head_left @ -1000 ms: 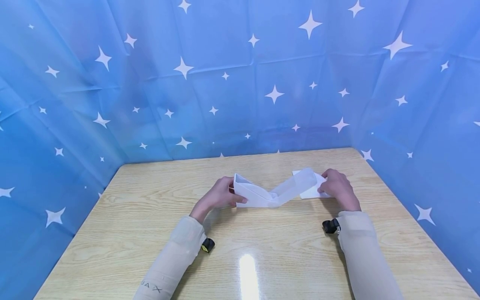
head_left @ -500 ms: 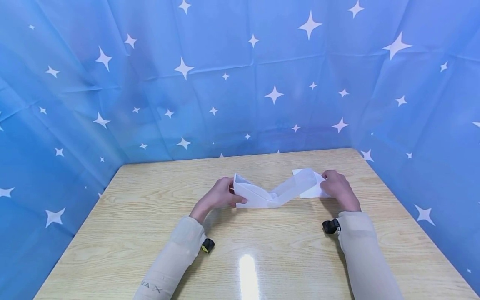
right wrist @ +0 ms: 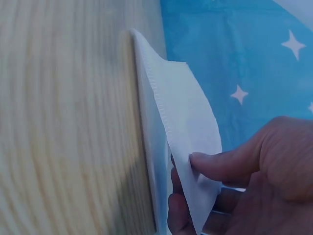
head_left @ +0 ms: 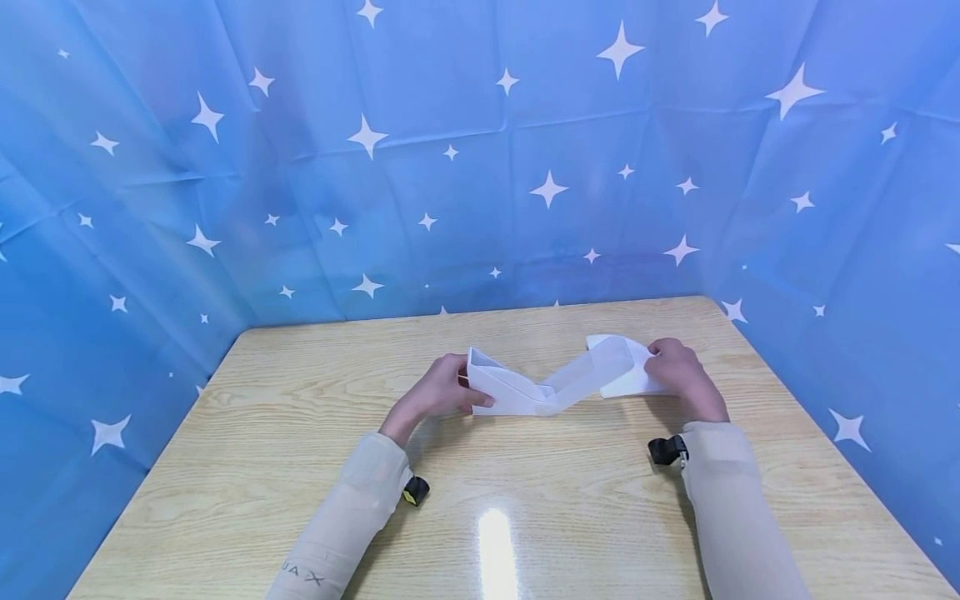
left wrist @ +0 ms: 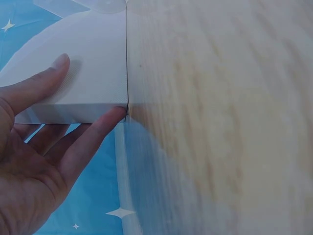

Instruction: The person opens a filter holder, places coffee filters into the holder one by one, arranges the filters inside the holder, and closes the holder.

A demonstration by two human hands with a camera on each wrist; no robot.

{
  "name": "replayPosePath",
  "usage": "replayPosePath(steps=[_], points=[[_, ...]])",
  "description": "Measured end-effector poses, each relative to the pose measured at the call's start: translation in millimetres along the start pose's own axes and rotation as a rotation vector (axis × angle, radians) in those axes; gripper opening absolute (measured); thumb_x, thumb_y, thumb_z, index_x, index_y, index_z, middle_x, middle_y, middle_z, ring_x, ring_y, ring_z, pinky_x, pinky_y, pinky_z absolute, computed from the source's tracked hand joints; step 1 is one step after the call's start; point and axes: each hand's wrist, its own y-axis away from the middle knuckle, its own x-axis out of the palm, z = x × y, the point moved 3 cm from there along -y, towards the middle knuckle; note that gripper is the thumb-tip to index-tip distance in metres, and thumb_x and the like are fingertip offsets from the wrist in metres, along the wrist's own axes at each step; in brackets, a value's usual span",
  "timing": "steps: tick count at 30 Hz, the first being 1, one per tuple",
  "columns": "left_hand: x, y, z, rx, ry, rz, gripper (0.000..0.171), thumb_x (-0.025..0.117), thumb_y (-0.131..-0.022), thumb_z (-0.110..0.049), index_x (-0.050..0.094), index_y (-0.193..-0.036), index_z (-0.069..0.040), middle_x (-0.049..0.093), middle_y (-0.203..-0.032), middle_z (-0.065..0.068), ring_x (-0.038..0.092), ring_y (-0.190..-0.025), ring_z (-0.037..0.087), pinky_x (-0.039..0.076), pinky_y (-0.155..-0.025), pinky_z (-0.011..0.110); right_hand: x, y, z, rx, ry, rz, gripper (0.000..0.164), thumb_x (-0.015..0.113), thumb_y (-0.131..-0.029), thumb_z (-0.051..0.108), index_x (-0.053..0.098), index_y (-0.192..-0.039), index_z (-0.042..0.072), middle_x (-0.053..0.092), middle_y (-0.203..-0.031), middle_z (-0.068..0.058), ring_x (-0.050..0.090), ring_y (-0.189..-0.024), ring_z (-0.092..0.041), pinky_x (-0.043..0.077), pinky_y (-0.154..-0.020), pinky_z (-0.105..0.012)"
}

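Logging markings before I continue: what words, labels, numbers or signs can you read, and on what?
"UA X": left sleeve, head view; small and partly cut off at the sleeve's edge, so this reading is uncertain.
White holder: no lettering visible.
White sheet: no lettering visible.
Left-wrist black device: a yellow patch, too small to read.
No numbers can be made out.

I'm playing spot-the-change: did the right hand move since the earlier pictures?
Yes, the right hand moved slightly right, nearer the right edge of the wood-grain table.
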Motion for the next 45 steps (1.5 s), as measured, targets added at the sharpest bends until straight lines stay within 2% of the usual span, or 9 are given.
replayPosePath(steps=[5, 10, 16, 23, 32, 41, 45], points=[[-0.2, 0.9, -0.2, -0.004, -0.001, -0.006, 0.044, 0.084, -0.086, -0.009, 0.069, -0.127, -0.010, 0.075, -0.115, 0.012, 0.071, -0.088, 0.020, 0.065, -0.069, 0.045, 0, 0, 0, 0.004, -0.017, 0.001, 0.049, 0.040, -0.094, 0.005, 0.049, -0.135, -0.020, 0.050, -0.137, -0.042, 0.052, -0.109, -0.047, 0.048, -0.093, -0.056], [-0.2, 0.3, 0.6, -0.003, -0.005, -0.005, 0.044, 0.084, -0.086, -0.008, 0.069, -0.127, -0.011, 0.075, -0.114, 0.011, 0.070, -0.087, 0.020, 0.065, -0.068, 0.045, -2, 0, 0, 0.019, -0.043, 0.006, 0.049, 0.039, -0.094, 0.005, 0.048, -0.137, -0.018, 0.049, -0.139, -0.040, 0.051, -0.112, -0.046, 0.048, -0.093, -0.054], [-0.2, -0.2, 1.0, 0.001, -0.003, 0.000, 0.044, 0.084, -0.086, -0.008, 0.069, -0.127, -0.012, 0.075, -0.114, 0.011, 0.070, -0.087, 0.020, 0.065, -0.067, 0.045, -6, -1, 2, -0.008, -0.016, 0.004, 0.050, 0.040, -0.096, 0.007, 0.047, -0.138, -0.019, 0.047, -0.141, -0.042, 0.051, -0.114, -0.048, 0.049, -0.094, -0.057], [0.3, -0.3, 1.6, -0.001, -0.005, 0.000, 0.045, 0.084, -0.086, -0.008, 0.069, -0.128, -0.012, 0.074, -0.114, 0.012, 0.070, -0.087, 0.020, 0.065, -0.068, 0.045, -9, 2, 5, -0.037, -0.014, 0.005, 0.048, 0.042, -0.096, 0.007, 0.049, -0.135, -0.020, 0.051, -0.136, -0.042, 0.053, -0.107, -0.045, 0.050, -0.085, -0.049], [0.3, -1.5, 3.2, -0.012, -0.003, -0.009, 0.043, 0.084, -0.086, -0.008, 0.069, -0.126, -0.012, 0.075, -0.113, 0.011, 0.069, -0.086, 0.019, 0.065, -0.067, 0.045, -14, 6, 13, -0.043, -0.026, 0.003, 0.047, 0.045, -0.098, 0.008, 0.048, -0.136, -0.020, 0.051, -0.137, -0.041, 0.053, -0.109, -0.046, 0.050, -0.087, -0.050], [0.4, -1.3, 1.9, -0.004, 0.007, -0.006, 0.044, 0.084, -0.086, -0.008, 0.069, -0.127, -0.012, 0.075, -0.114, 0.011, 0.070, -0.084, 0.019, 0.064, -0.068, 0.046, -15, 8, 16, -0.012, -0.049, 0.003, 0.051, 0.044, -0.100, 0.012, 0.042, -0.142, -0.019, 0.047, -0.141, -0.040, 0.052, -0.112, -0.045, 0.051, -0.091, -0.053], [0.4, -1.0, 1.8, -0.009, 0.014, -0.003, 0.044, 0.084, -0.086, -0.007, 0.069, -0.127, -0.011, 0.075, -0.113, 0.012, 0.069, -0.080, 0.019, 0.064, -0.067, 0.047, -16, 8, 18, -0.021, -0.053, -0.004, 0.050, 0.044, -0.101, 0.012, 0.043, -0.140, -0.018, 0.050, -0.138, -0.040, 0.054, -0.110, -0.044, 0.052, -0.088, -0.050]])
